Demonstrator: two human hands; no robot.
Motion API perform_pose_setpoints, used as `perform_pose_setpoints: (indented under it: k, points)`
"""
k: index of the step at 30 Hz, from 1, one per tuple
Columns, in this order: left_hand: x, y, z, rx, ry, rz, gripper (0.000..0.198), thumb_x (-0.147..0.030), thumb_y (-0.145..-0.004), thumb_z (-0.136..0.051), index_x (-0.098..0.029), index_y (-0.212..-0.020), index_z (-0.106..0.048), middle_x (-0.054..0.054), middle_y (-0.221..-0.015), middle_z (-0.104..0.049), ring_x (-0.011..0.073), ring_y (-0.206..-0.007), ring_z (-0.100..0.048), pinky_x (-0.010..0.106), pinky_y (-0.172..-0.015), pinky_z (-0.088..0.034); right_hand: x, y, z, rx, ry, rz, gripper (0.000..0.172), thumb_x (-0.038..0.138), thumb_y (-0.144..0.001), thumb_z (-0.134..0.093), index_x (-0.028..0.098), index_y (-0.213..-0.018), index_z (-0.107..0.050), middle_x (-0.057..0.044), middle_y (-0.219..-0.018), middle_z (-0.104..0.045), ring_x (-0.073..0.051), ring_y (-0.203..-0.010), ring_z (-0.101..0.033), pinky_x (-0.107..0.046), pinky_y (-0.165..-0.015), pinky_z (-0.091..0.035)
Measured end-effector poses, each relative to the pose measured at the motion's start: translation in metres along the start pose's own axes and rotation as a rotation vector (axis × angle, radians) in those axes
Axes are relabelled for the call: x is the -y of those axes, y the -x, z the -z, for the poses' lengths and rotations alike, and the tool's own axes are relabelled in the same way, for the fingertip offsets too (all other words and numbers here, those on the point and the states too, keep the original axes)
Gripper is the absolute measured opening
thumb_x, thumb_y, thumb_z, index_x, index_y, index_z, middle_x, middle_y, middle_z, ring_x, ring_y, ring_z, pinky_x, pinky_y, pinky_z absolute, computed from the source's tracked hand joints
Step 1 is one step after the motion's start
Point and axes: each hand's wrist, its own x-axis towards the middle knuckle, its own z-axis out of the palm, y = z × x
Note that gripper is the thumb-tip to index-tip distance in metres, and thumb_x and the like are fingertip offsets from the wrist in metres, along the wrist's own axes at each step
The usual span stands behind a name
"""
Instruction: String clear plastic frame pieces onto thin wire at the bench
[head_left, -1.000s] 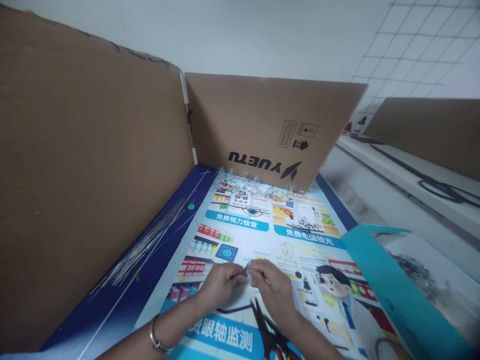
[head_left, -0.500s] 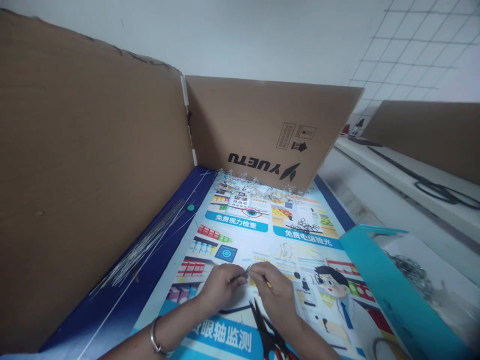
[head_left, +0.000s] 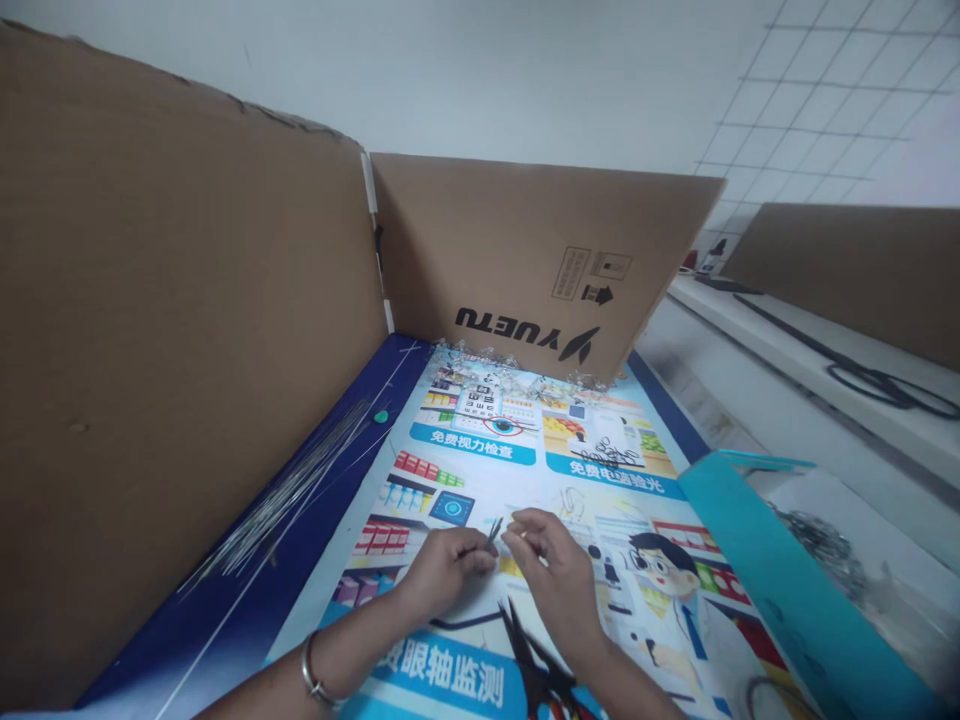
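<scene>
The left hand [head_left: 442, 565] and right hand [head_left: 551, 572] are resting side by side at the lower centre of the frame on the poster [head_left: 480, 470], with a thin metal piece [head_left: 493, 530] sticking up between them and scissors [head_left: 534, 662] lying just below. Wires [head_left: 285, 500] are lying at the lower left along the foot of the side cardboard panel [head_left: 150, 350]. A box [head_left: 780, 590] is sitting at the lower right.

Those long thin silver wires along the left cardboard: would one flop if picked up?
The wires look very thin and long, so one would probably sag and wobble at its ends. They lie straight, which suggests springy metal, likely very light. Flat on the glossy mat, they may slide and be hard to pinch.
</scene>
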Motion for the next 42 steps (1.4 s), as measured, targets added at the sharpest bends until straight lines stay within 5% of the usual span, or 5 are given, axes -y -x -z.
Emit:
perform_pose_setpoints:
  k: [8,21,26,34,42]
  points:
    - [0.003,-0.003,0.002,-0.054,-0.064,-0.055,0.028,-0.027,-0.080,-0.051,-0.015,-0.056,-0.059,-0.003,-0.056,-0.056,0.0115,-0.058,-0.049,0.021,-0.057,-0.036,-0.010,-0.006,-0.006,0.292,0.097,0.155,0.010,0.028,-0.077,-0.060,0.020,-0.075,-0.063,0.000,-0.069,-0.055,-0.014,-0.063,-0.054,-0.023,-0.057,-0.045]
    - [0.008,-0.005,0.002,-0.018,-0.392,-0.157,0.035,-0.019,-0.081,-0.050,-0.015,-0.047,-0.050,-0.005,-0.046,-0.048,0.0105,-0.054,-0.047,0.024,-0.065,-0.036,-0.022,0.000,-0.013,0.260,0.101,0.195,0.013,0.022,-0.082,-0.053,0.019,-0.073,-0.062,-0.002,-0.072,-0.061,-0.014,-0.070,-0.057,-0.024,-0.063,-0.044]
    - [0.001,-0.002,0.002,-0.036,-0.328,-0.196,0.018,-0.017,-0.080,-0.051,-0.017,-0.070,-0.066,0.000,-0.064,-0.065,0.0154,-0.067,-0.057,0.026,-0.068,-0.040,-0.024,0.004,-0.014,0.256,0.157,0.333,0.014,0.020,-0.085,-0.049,0.019,-0.082,-0.062,-0.004,-0.077,-0.060,-0.014,-0.073,-0.056,-0.025,-0.067,-0.045]
    - [0.017,-0.007,0.007,-0.083,-0.321,-0.276,0.020,-0.027,-0.076,-0.061,-0.023,-0.094,-0.068,0.006,-0.095,-0.070,0.0241,-0.097,-0.058,0.038,-0.088,-0.043,-0.024,0.000,-0.013,0.270,0.296,0.288,0.013,0.019,-0.083,-0.050,0.018,-0.078,-0.062,-0.002,-0.074,-0.060,-0.013,-0.072,-0.056,-0.023,-0.066,-0.044]
    - [0.015,-0.003,0.006,-0.047,-0.215,-0.217,0.016,-0.027,-0.080,-0.054,-0.022,-0.082,-0.070,0.004,-0.085,-0.071,0.0182,-0.082,-0.064,0.025,-0.075,-0.050,-0.019,0.003,-0.012,0.273,0.345,0.330,0.016,0.019,-0.085,-0.046,0.018,-0.080,-0.062,-0.003,-0.075,-0.060,-0.013,-0.073,-0.056,-0.021,-0.066,-0.043]
